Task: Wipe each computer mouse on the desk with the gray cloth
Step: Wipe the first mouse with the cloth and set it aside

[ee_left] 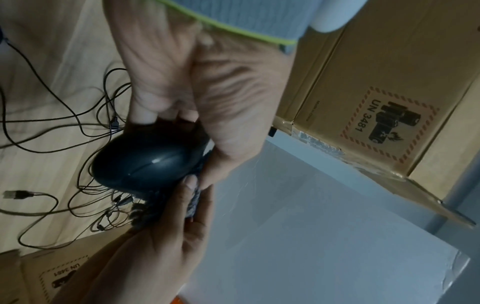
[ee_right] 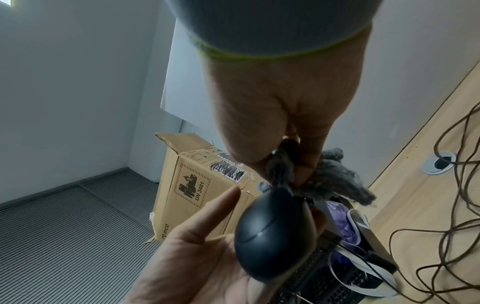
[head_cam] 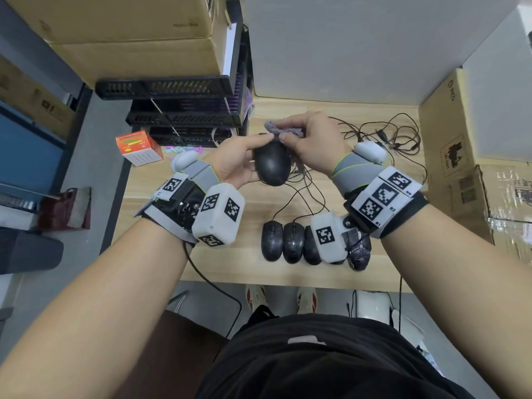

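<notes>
The left hand [head_cam: 230,162] cradles a black mouse [head_cam: 272,165] above the desk [head_cam: 230,254], fingers curled round it; at its 12 o'clock end the right hand [head_cam: 312,139] pinches the gray cloth [head_cam: 283,128] against it

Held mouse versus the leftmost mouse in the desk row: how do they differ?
The held mouse is lifted, cradled in the left hand; the leftmost mouse lies on the desk. The cloth touches the held one, not the leftmost. Both are black and wired.
</notes>
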A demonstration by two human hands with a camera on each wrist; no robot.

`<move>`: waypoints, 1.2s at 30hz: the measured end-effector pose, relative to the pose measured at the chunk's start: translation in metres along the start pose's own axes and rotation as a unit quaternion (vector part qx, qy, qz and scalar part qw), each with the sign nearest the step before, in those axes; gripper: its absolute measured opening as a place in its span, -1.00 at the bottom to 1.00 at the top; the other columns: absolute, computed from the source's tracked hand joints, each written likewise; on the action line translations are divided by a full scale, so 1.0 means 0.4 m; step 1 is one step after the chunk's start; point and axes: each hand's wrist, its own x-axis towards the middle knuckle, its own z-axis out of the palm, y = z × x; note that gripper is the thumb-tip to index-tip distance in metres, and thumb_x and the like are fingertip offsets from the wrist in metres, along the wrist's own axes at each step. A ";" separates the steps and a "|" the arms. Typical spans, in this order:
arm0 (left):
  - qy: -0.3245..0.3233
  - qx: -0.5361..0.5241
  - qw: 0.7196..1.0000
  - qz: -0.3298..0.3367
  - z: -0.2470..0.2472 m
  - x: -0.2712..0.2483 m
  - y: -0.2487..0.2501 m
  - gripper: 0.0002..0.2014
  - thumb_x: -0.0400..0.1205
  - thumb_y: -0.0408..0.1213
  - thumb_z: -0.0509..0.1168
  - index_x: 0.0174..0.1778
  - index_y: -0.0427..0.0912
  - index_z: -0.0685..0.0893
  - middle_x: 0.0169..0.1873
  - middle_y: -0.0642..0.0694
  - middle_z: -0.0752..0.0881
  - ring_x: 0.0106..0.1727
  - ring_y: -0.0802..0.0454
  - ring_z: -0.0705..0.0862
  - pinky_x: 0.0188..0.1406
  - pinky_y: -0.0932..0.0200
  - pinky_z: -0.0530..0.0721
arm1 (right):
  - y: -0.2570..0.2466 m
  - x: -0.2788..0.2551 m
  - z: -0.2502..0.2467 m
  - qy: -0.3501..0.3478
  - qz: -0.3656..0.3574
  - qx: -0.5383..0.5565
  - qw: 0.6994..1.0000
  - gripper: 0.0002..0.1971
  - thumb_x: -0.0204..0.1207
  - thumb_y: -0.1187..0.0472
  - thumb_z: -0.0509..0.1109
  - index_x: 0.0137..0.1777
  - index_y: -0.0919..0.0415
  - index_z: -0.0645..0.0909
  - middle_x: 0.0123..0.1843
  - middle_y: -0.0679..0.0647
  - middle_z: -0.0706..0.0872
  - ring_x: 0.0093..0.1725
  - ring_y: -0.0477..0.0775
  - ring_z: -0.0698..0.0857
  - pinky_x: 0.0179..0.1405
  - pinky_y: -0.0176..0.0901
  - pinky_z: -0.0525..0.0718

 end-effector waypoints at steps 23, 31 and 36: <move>0.036 0.214 0.975 0.048 0.014 -0.015 -0.026 -0.38 0.40 -0.48 0.65 0.30 0.03 0.60 -0.47 0.15 0.74 -0.38 0.18 0.74 -0.29 0.06 0.84 | -0.044 0.004 -0.027 0.007 -0.093 -0.057 0.994 -0.84 0.42 0.12 0.58 0.00 -0.01 0.83 -0.22 -0.21 0.57 -0.10 -0.04 0.69 -0.12 -0.38 0.53; 0.063 0.224 0.971 0.051 0.002 -0.020 -0.040 -0.27 0.33 -0.48 0.68 0.37 0.07 0.62 -0.06 -0.15 0.79 -0.14 -0.08 0.75 -0.22 -0.16 0.86 | -0.042 0.005 -0.040 -0.114 -0.069 -0.050 0.990 -0.84 0.38 0.20 0.62 -0.16 -0.13 0.80 -0.13 -0.01 0.73 -0.07 0.15 0.79 0.01 -0.06 0.71; 0.069 0.241 0.967 0.041 -0.012 -0.020 -0.036 -0.17 0.31 -0.51 0.67 0.47 0.05 0.53 0.06 -0.20 0.79 -0.12 -0.10 0.74 -0.29 -0.12 0.84 | -0.047 0.000 -0.006 -0.146 -0.112 -0.114 0.976 -0.86 0.37 0.17 0.61 -0.16 -0.12 0.80 -0.12 -0.03 0.74 -0.06 0.07 0.76 0.02 -0.08 0.67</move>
